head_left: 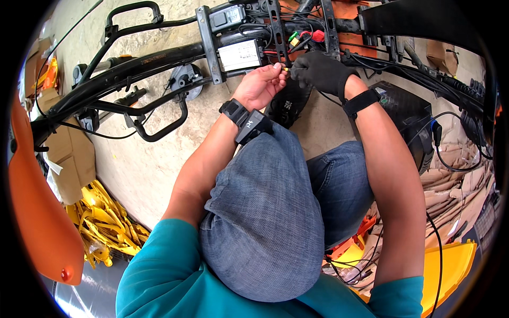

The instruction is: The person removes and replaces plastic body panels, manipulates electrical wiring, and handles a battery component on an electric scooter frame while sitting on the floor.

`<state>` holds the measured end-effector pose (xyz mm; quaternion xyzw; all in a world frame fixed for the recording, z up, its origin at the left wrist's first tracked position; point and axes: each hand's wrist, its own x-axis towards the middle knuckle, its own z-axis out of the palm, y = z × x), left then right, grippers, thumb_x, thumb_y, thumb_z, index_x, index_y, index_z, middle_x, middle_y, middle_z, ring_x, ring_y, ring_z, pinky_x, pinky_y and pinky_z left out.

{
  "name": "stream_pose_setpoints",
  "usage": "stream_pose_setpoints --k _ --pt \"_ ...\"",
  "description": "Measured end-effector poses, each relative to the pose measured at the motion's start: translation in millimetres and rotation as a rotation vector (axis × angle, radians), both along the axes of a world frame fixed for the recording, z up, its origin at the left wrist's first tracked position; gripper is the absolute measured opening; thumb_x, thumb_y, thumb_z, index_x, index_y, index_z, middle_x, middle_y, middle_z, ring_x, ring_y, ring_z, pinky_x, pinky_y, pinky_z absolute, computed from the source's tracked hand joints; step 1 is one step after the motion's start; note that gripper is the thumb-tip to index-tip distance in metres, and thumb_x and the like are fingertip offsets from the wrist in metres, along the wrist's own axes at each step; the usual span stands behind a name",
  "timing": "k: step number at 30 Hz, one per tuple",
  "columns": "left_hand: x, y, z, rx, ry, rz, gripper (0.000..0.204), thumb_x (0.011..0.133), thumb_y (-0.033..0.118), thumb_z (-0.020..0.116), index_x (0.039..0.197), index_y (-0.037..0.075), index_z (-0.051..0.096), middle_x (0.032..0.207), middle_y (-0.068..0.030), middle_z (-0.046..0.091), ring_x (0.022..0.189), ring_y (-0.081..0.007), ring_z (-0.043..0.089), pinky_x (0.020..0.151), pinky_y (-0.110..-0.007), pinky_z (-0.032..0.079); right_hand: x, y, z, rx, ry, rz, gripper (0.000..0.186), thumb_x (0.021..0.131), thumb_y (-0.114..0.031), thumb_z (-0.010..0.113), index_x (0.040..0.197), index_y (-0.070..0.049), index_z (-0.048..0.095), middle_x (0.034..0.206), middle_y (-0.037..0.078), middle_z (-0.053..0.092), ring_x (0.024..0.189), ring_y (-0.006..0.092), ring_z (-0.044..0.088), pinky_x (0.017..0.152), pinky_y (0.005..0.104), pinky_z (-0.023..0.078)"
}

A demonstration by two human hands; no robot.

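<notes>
Stamped characters on black frame tube (177, 53); fine print on silver box (238, 56); white lettering on black shoe (290, 102); white mark on wrist device (253, 127).

A jumbled heap of glossy yellow plastic parts (108, 222) is lying on the left beside folded brown cardboard (69, 159), while a smooth, curved orange panel (40, 217) is filling the left edge. At lower right, a broad yellow plastic panel (455, 265) is resting near creased brown packing material (450, 193).

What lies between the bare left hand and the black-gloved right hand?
In the head view, a small yellow piece lies between left hand and right hand.
</notes>
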<state>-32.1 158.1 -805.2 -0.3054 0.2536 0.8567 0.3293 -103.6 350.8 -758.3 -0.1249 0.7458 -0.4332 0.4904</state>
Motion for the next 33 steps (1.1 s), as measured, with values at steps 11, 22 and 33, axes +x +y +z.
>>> stream_pose_setpoints --k 11,22,33 --pt "1.4 2.4 -4.2 -0.025 0.008 0.002 0.013 0.095 0.014 0.054 0.098 0.002 0.058 0.086 -0.0045 0.060 0.075 -0.0105 0.057 0.073 -0.022 0.050 -0.5 -2.3 -2.5 0.010 0.046 0.066 0.019 0.083 -0.013 0.051 0.083 0.001 0.063 0.065 0.007 0.063 0.057 0.0141 0.058 0.055 0.0290 0.045" --pt "4.0 3.2 -5.9 -0.070 0.026 -0.032 0.013 0.095 0.018 0.055 0.092 0.006 0.058 0.079 -0.0001 0.057 0.068 -0.0079 0.050 0.066 -0.021 0.045 8.3 -1.4 -34.3 -0.147 0.189 0.164 0.020 0.086 -0.015 0.052 0.082 0.000 0.065 0.064 0.005 0.062 0.053 0.0116 0.055 0.048 0.0267 0.041" --pt "2.8 4.0 -9.7 -0.141 0.027 -0.068 0.010 0.095 0.016 0.055 0.095 0.006 0.057 0.081 -0.0011 0.056 0.069 -0.0087 0.051 0.067 -0.023 0.046 9.6 -8.3 -53.3 -0.013 0.849 0.650 0.024 0.075 -0.029 0.055 0.077 -0.010 0.071 0.080 0.012 0.068 0.074 0.0309 0.065 0.065 0.0389 0.051"
